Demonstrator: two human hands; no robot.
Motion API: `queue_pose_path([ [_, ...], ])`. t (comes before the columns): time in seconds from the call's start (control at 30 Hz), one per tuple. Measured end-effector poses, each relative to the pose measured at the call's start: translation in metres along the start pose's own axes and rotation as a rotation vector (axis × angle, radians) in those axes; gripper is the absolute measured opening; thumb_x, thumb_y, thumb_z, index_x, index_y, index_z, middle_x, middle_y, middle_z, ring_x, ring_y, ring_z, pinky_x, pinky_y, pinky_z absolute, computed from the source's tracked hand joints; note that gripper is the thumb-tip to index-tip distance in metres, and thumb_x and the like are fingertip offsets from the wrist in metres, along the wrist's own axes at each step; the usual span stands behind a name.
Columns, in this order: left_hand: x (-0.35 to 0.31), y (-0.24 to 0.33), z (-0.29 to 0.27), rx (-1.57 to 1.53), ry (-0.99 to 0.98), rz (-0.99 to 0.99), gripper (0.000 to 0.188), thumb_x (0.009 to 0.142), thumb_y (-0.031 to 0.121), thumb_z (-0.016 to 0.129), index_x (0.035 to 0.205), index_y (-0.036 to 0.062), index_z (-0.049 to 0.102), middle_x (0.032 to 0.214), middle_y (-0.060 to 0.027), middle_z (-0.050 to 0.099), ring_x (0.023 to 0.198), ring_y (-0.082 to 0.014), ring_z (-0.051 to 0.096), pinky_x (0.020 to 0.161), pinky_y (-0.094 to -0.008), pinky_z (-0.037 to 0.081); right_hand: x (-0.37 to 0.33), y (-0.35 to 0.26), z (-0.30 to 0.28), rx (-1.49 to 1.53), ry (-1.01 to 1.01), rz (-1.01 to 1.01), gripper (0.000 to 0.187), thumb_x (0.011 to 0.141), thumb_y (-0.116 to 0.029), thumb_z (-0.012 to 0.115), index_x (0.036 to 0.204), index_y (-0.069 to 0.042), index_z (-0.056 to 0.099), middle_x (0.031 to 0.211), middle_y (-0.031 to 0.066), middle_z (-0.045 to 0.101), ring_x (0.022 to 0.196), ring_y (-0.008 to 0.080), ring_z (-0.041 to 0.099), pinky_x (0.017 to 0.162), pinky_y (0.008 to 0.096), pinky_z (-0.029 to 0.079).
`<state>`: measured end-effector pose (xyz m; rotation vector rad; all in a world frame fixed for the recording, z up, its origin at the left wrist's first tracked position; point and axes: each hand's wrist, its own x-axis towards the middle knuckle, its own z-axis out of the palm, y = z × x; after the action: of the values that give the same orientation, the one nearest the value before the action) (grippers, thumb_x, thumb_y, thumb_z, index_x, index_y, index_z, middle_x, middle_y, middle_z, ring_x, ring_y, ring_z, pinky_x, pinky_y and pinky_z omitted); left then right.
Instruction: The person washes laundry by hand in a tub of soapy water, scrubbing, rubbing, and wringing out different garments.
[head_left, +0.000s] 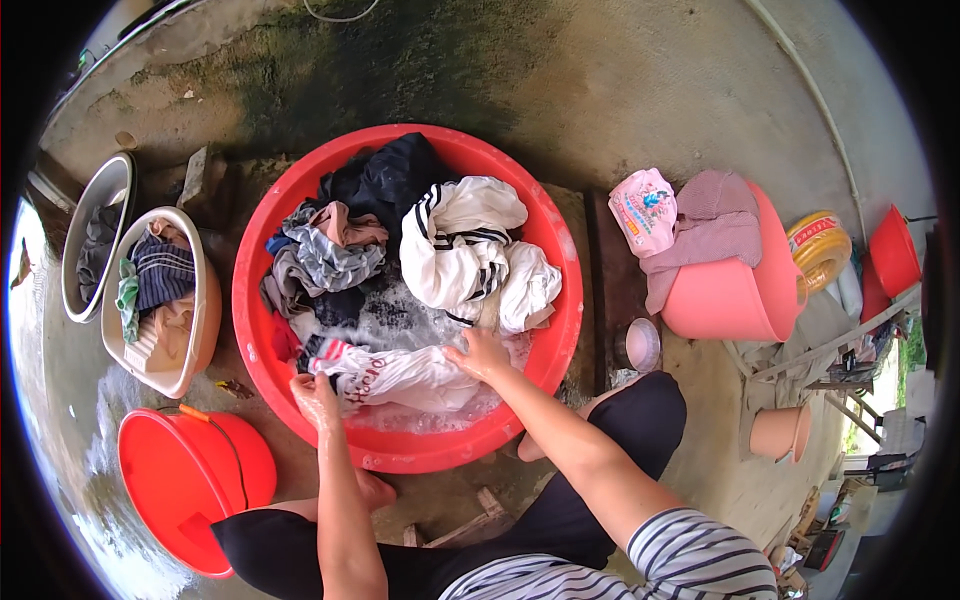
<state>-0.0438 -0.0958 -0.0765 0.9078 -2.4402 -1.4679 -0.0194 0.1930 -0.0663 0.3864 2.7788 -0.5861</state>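
In the head view, the white printed garment (pixel 415 378) stretches between the two hands, in sudsy water (pixel 398 318) at the near side of the round red basin (pixel 410 458). The left hand (pixel 317 400) is closed on its left end; the right hand (pixel 482 355) touches the other end, fingers bent, though whether they grip I cannot tell. White black-striped clothing (pixel 455 270) lies just beyond.

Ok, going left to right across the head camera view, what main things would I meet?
Grey oval basin, beige basin of clothes, large red tub, pink packet, pink bucket, yellow hose coil, red container.
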Motion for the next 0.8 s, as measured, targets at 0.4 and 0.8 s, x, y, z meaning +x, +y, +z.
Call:
queue_pose_path([
  [0.4, -0.027, 0.017, -0.001, -1.101, -1.291, -0.876, 0.052, 0.082, 0.048, 0.041, 0.113, 0.0062, 0.046, 0.103, -0.0103, 0.053, 0.089, -0.0264, 0.053, 0.081, -0.0372, 0.044, -0.111, -0.156, 0.008, 0.585, 0.189, -0.535, 0.038, 0.055, -0.017, 0.069, 0.088, -0.004, 0.056, 0.11, 0.0137, 0.042, 0.103, 0.0352, 0.039, 0.088, 0.0402, 0.035],
  [0.8, -0.066, 0.02, 0.036, -1.017, -0.593, -0.674, 0.031, 0.084, 0.024, 0.045, 0.108, 0.0063, 0.045, 0.101, -0.0073, 0.052, 0.082, -0.0202, 0.054, 0.073, -0.0318, 0.046, -0.012, -0.132, -0.008, 0.377, 0.194, -0.379, 0.033, 0.063, -0.039, 0.062, 0.072, -0.008, 0.058, 0.076, 0.0112, 0.055, 0.067, 0.0294, 0.055, 0.06, 0.0388, 0.044],
])
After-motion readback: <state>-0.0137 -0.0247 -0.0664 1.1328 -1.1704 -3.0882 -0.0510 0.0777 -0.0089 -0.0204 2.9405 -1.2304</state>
